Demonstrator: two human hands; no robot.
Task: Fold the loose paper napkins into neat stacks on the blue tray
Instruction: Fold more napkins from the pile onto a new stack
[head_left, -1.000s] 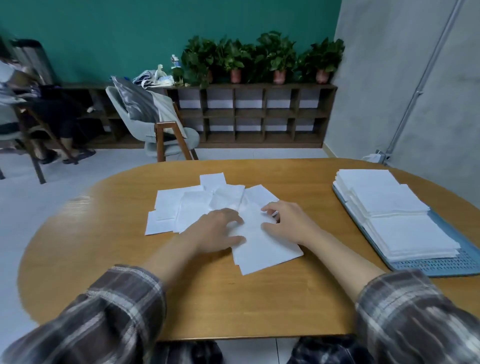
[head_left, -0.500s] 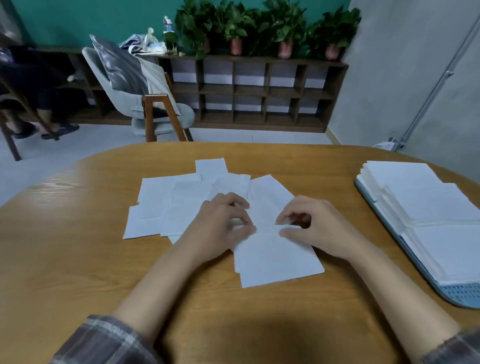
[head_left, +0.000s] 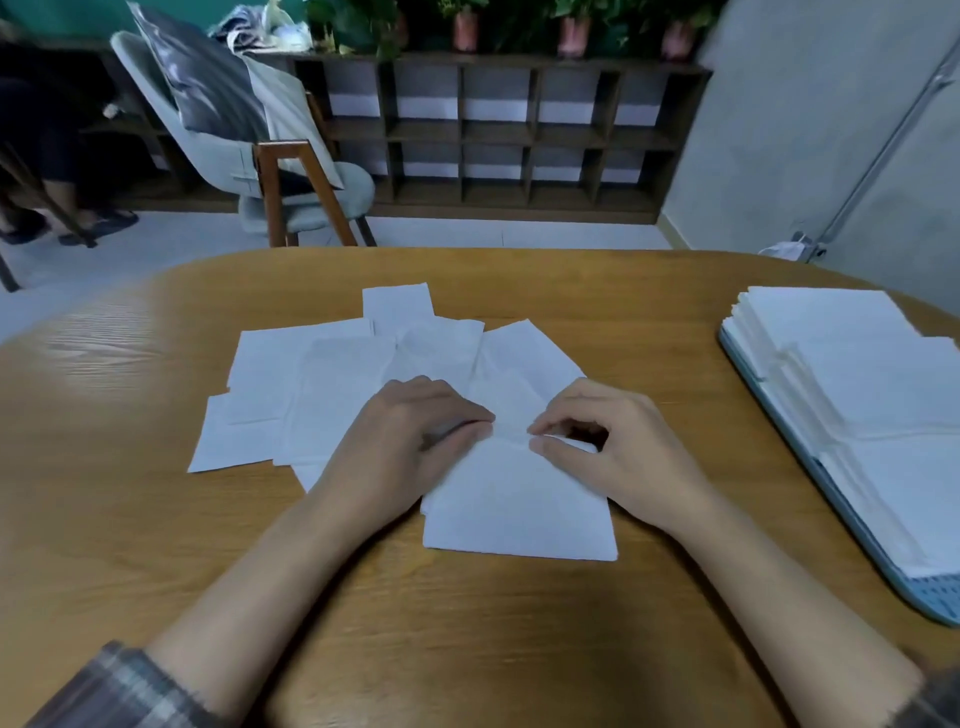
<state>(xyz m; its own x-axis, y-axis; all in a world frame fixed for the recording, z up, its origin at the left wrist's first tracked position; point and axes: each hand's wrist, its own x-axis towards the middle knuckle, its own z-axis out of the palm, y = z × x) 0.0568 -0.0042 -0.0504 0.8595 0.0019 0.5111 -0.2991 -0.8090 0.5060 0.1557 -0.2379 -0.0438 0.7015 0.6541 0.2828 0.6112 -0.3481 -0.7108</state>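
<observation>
While the left hand (head_left: 410, 436) and right hand (head_left: 608, 447) both pinch the far edge of the top napkin (head_left: 519, 509), which lies back toward the body, the blue tray (head_left: 930, 597) sits way off right, nearer that right hand.

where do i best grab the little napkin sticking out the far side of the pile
Probably pinch a far corner of the far napkin, reaching over the pile: that end lies bare on the table, while its near edge meets the other sheets. The left hand and right hand pinch the front napkin.
</observation>
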